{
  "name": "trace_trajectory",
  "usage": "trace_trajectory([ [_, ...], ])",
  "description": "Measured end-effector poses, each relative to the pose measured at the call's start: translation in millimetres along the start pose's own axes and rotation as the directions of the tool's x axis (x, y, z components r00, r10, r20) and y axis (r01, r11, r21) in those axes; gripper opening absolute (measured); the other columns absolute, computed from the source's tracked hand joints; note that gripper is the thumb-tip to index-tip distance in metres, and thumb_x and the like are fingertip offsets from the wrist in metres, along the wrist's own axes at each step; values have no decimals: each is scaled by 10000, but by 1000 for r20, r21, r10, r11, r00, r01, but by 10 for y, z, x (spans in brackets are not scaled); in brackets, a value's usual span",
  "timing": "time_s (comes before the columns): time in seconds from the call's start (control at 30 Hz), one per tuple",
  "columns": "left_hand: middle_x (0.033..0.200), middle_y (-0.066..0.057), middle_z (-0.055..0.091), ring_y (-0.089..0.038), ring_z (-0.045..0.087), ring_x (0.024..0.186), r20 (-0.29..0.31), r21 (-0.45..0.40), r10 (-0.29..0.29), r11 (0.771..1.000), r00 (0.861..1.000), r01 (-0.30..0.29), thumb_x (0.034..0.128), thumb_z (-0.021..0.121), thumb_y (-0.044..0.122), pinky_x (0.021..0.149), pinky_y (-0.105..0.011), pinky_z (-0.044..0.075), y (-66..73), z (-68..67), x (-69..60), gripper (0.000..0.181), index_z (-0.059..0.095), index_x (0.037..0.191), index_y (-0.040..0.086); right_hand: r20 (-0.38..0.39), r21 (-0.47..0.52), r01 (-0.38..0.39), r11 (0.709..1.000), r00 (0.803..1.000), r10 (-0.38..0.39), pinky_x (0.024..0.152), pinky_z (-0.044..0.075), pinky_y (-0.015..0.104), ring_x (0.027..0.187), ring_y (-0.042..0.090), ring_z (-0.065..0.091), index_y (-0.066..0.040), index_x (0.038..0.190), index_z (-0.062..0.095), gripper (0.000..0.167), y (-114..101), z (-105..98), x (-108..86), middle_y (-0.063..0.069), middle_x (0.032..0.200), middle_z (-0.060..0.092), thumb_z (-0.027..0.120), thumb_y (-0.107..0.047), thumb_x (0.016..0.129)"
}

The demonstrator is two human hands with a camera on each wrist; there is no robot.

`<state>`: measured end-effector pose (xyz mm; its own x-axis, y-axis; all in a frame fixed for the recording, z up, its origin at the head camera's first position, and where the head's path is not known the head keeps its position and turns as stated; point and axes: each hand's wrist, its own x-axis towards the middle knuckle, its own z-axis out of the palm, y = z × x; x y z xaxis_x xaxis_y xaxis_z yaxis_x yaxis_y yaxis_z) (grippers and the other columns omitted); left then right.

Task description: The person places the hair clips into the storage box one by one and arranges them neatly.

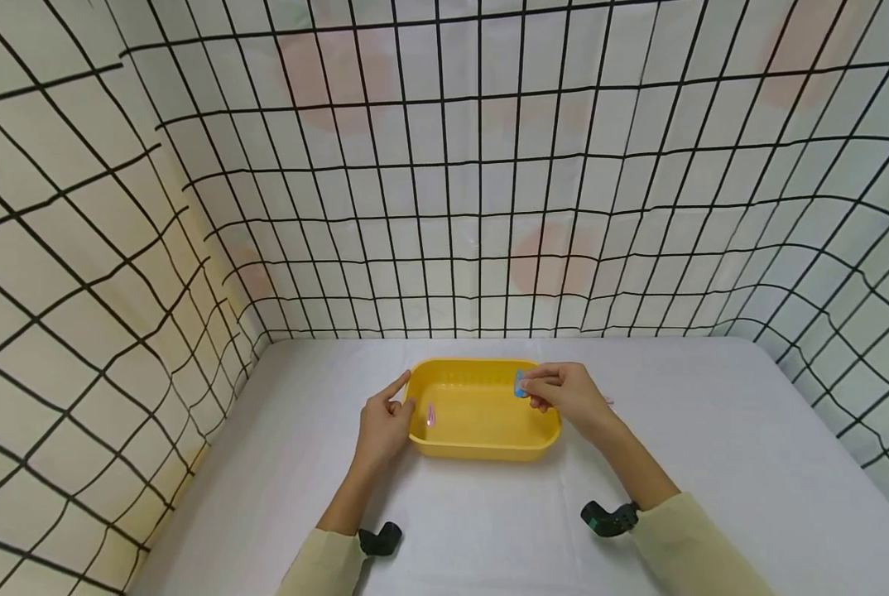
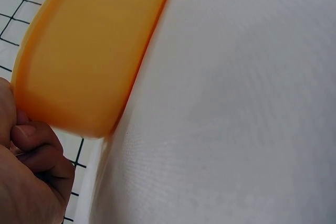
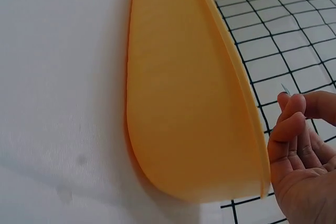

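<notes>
A yellow plastic tray (image 1: 485, 452) with raised walls stands on the white table. At its left end my left hand (image 1: 385, 426) holds the rim, index finger stretched along the edge; the left wrist view shows its other fingers curled beside the wall. Over the tray's right side, my right hand (image 1: 569, 396) pinches a small blue hair clip (image 1: 520, 383) between thumb and fingers. In the right wrist view only a thin tip of the clip (image 3: 285, 88) shows above the fingertips. Inside the tray, towards the left, lies a pink hair clip (image 1: 430, 415).
Beyond my right wrist a small pink item (image 1: 609, 401) lies on the white table (image 1: 713, 463), partly hidden. Black wire grid (image 1: 444, 215) over white sheeting encloses the back and both sides. Dark wrist cameras sit on both forearms.
</notes>
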<state>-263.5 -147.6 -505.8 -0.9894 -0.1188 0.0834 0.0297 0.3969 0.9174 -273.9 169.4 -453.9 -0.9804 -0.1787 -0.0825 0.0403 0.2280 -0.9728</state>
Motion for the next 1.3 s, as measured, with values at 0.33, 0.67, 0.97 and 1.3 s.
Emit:
trace_trajectory([
  [0.33, 532, 22, 392, -121, 316, 452, 2, 3, -8, 1000, 1000, 8, 981, 634, 175, 418, -201, 275, 42, 2, -29, 488, 603, 1458, 273, 13, -18, 7, 1000, 1000, -7, 659, 565, 198, 700, 165, 642, 73, 1145, 709, 295, -21, 209, 97, 209, 977, 754, 702, -170, 979],
  [0.67, 531, 28, 387, -113, 313, 451, -2, 3, -5, 1000, 1000, 5, 977, 631, 154, 418, -201, 275, 21, -3, -11, 495, 603, 1460, 255, 37, -9, -9, 1000, 999, 9, 651, 568, 218, 675, 132, 646, 70, 1112, 719, 255, -7, 439, 238, 82, 867, 768, 713, -134, 959],
  [0.97, 513, 36, 368, -107, 283, 448, -1, -2, 31, 1000, 1000, -31, 969, 632, 141, 416, -200, 250, 22, -5, -26, 492, 613, 1452, 239, 35, -33, -57, 998, 998, 58, 647, 566, 235, 664, 136, 638, 40, 1090, 739, 220, -19, 649, 310, 92, 837, 752, 723, -127, 947],
  [1.3, 505, 41, 375, -109, 292, 440, 7, -8, 30, 1000, 1000, -30, 972, 630, 155, 412, -203, 258, 19, -10, -15, 489, 612, 1451, 245, 50, -85, -84, 993, 995, 88, 635, 560, 236, 662, 159, 637, 24, 1044, 758, 181, -40, 861, 401, 89, 816, 741, 713, -125, 953],
])
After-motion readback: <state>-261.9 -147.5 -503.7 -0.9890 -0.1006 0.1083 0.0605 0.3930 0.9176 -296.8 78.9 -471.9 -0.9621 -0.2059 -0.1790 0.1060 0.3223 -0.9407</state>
